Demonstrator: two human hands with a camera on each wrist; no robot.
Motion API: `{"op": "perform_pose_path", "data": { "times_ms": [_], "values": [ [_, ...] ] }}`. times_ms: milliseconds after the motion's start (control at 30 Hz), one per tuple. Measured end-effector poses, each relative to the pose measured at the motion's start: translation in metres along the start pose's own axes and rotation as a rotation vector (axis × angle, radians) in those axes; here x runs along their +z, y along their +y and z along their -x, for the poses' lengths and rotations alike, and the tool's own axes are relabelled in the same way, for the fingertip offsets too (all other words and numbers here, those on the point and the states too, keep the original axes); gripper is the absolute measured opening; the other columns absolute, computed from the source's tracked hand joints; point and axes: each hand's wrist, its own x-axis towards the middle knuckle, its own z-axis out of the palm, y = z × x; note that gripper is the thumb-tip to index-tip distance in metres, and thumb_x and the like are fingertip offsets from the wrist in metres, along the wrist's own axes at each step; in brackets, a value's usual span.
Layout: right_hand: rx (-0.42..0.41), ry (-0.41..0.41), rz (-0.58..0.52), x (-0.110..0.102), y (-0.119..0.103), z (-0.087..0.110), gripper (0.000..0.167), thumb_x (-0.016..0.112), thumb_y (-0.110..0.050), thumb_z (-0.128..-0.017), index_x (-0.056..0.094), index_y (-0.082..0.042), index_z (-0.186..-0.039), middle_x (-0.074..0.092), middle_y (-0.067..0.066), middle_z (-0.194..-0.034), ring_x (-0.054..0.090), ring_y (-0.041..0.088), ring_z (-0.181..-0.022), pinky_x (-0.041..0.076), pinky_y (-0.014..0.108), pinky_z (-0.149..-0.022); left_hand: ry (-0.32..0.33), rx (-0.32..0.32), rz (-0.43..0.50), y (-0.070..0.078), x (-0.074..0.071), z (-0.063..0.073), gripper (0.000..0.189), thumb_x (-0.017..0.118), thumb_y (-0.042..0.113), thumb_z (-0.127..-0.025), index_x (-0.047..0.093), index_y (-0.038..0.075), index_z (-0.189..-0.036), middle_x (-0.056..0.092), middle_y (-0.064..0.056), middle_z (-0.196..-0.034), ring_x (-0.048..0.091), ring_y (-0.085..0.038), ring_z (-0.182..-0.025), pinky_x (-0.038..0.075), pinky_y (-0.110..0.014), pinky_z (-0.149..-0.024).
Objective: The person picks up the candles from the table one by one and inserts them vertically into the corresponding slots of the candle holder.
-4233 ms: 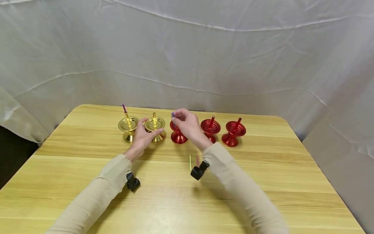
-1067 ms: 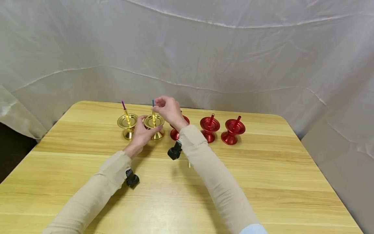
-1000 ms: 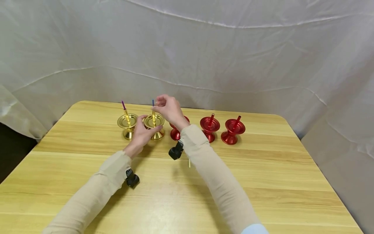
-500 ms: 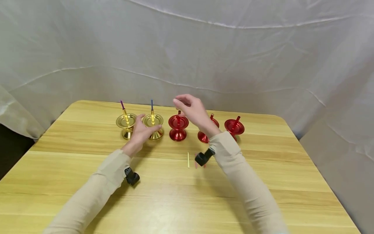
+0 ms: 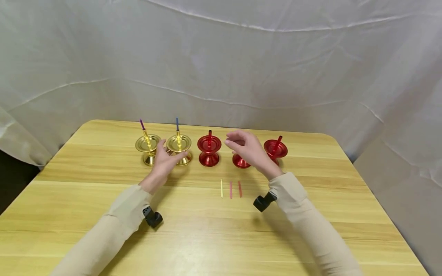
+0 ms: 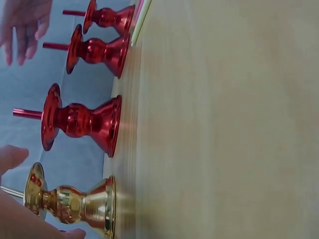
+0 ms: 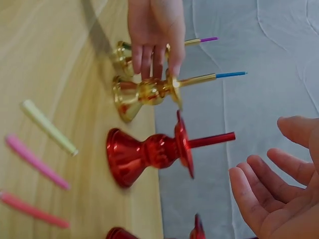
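My left hand [image 5: 162, 163] is beside the second gold candle holder [image 5: 184, 158], its fingers and thumb spread loosely around it. In the left wrist view the thumb [image 6: 12, 158] stands apart from that holder. A blue candle [image 5: 177, 124] stands upright in the holder's tube. The gold candle holder [image 5: 148, 143] further left bears a purple candle [image 5: 142, 124], slightly tilted. My right hand [image 5: 250, 151] hovers over the middle red candle holder [image 5: 240, 161], partly hiding it. Its fingers are relaxed with nothing in them, as the right wrist view shows.
A red candle holder [image 5: 208, 158] stands left of the right hand, another red candle holder [image 5: 276, 148] to its right. A yellow candle [image 5: 221, 189], a pink candle [image 5: 231, 190] and a red candle [image 5: 240, 189] lie in front on the wooden table [image 5: 200, 237].
The right hand let go of the blue candle, now upright in the second gold holder, and moved right and nearer. The left hand drew back slightly to the left.
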Motion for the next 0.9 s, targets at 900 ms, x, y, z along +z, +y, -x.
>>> {"op": "perform_pose_path", "data": {
  "times_ms": [900],
  "values": [
    [0.072,-0.018,0.138,0.008,0.052,0.044,0.028,0.064,-0.012,-0.093,0.064,0.003,-0.116,0.067,0.012,-0.111,0.06,0.027,-0.105,0.048,0.043,-0.092,-0.169,0.062,-0.018,0.002,0.02,0.045,0.071,0.059,0.004,-0.092,0.02,-0.001,-0.151,0.029,-0.025,-0.15,0.03,-0.038,-0.137,0.03,-0.045,-0.111]
  ]
}}
